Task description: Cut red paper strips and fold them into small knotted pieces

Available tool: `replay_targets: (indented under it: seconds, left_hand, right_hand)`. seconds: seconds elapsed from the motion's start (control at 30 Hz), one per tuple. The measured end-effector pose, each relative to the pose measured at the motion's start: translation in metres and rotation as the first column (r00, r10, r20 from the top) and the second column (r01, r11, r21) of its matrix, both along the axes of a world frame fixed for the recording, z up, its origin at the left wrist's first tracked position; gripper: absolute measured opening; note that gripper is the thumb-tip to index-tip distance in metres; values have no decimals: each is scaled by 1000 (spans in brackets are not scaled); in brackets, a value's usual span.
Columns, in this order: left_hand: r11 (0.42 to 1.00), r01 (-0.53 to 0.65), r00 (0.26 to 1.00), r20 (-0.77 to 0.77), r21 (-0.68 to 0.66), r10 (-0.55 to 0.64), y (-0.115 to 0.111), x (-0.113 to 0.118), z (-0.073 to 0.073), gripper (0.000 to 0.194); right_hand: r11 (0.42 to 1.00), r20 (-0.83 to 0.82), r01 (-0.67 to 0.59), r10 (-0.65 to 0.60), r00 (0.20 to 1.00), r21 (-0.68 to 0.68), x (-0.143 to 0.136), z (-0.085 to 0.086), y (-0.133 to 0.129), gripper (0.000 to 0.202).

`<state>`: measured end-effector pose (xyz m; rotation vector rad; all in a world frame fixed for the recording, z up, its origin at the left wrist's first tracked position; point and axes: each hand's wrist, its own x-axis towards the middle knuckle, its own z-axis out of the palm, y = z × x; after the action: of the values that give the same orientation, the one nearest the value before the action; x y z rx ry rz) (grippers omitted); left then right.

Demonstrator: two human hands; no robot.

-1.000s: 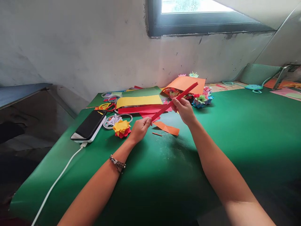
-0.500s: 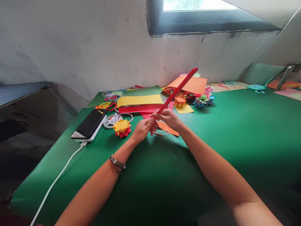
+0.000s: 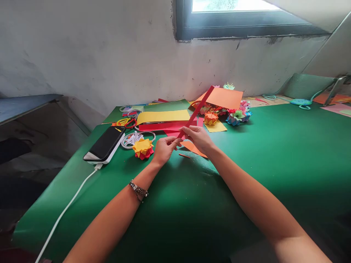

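The left hand (image 3: 163, 149) and right hand (image 3: 197, 137) pinched a long, flat red paper strip (image 3: 196, 111), fingers (image 3: 188, 130) closed; a pointy paper flower (image 3: 143, 148) sat toward the table's (image 3: 274, 146) left edge.

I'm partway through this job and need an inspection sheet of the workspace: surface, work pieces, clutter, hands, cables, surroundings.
Surface: green table, with a glossy sheen.
Work pieces: red paper strip, raised diagonally; orange paper piece lies near the hands.
Clutter: yellow-and-red paper flower, yellow sheet, orange sheet, phone-like device.
Hands: left hand and right hand both grip the strip's lower end, right slightly higher.
Cables: white cable plugged into the device's near end, leaving at the picture's bottom left.
Surroundings: scuffed wall, dark window frame, blue tabletop at left.
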<state>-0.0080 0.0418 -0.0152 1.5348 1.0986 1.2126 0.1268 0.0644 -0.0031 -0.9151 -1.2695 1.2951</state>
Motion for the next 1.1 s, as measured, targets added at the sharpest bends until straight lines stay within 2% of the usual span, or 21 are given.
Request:
replay_targets:
  seconds: [0.17,0.27,0.5,0.63,0.77,0.87,0.97,1.1]
  left_hand:
    - [995,101,994,-31,28,-100,-2,-5,4,47]
    - [984,156,987,-46,86,-152,-5,-7,7,47]
    - [981,178,984,-23,71,-177,-6,-6,5,46]
    - [981,157,987,-8,110,-157,-6,-6,5,42]
    - [982,126,992,-40,142,-121,-6,-7,4,40]
    - [981,57,993,-108,187,-38,-8,-6,4,40]
    - [975,-1,986,-165,224,39,-11,-5,3,42]
    - [973,30,977,-214,228,20,-11,-3,3,43]
  right_hand:
    - [983,-54,-180,182,982,29,5,4,-2,28]
    - [974,-55,-214,218,974,74,9,5,-3,26]
    - [936,34,-327,325,945,131,9,5,-7,28]
    - [904,54,-398,395,917,153,7,8,-11,25]
    - [921,56,-370,365,929,123,6,10,-12,23]
    - [953,46,-289,286,957,87,3,9,-12,23]
    - [957,54,-268,264,963,107,0,8,-12,20]
    - [959,80,-243,233,969,146,-1,7,-13,22]
